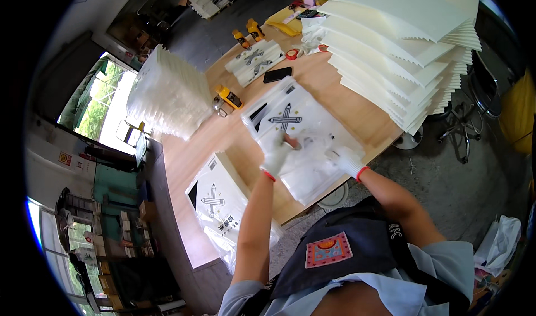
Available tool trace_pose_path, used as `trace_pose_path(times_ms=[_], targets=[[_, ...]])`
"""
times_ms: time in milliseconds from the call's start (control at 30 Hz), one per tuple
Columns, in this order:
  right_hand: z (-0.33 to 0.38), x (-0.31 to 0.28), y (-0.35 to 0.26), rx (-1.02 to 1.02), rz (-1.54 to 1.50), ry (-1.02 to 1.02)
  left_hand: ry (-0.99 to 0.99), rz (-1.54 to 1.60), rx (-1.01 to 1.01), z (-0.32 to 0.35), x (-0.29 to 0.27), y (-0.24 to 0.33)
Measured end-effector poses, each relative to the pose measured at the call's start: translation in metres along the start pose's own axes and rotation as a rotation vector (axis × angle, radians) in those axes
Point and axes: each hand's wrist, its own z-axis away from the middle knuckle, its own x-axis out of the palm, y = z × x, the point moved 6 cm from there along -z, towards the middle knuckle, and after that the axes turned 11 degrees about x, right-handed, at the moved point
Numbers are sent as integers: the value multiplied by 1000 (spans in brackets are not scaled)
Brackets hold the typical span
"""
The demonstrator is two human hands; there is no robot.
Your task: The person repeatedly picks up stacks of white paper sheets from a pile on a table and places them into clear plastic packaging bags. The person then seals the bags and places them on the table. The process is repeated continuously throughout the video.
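My left hand [276, 151], in a white glove with a red cuff, rests on a clear plastic bag [301, 143] that lies on the wooden table [184, 154]; a thin stick-like object pokes out beside its fingers. The bag holds a white sheet printed with crossed pencils [285, 118]. My right hand [347, 160], also in a white glove, presses on the bag's near right corner. Both hands lie flat on the plastic.
A tall stack of white foam sheets [402, 42] fills the table's right side. A pile of clear bags [167, 92] stands at the left. Packed bags [218, 204] lie near the front edge, yellow bottles [230, 97], a black phone [277, 74] and tape rolls farther back.
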Motion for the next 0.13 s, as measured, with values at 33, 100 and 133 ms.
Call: trace_pose_path(times_ms=[33, 100, 133], targets=[[2, -2, 12, 10, 56, -27, 76, 246, -21, -5, -13, -2], [8, -9, 37, 41, 166, -75, 95, 517, -15, -9, -20, 13], [9, -12, 42, 56, 170, -66, 97, 658, -16, -10, -12, 42]])
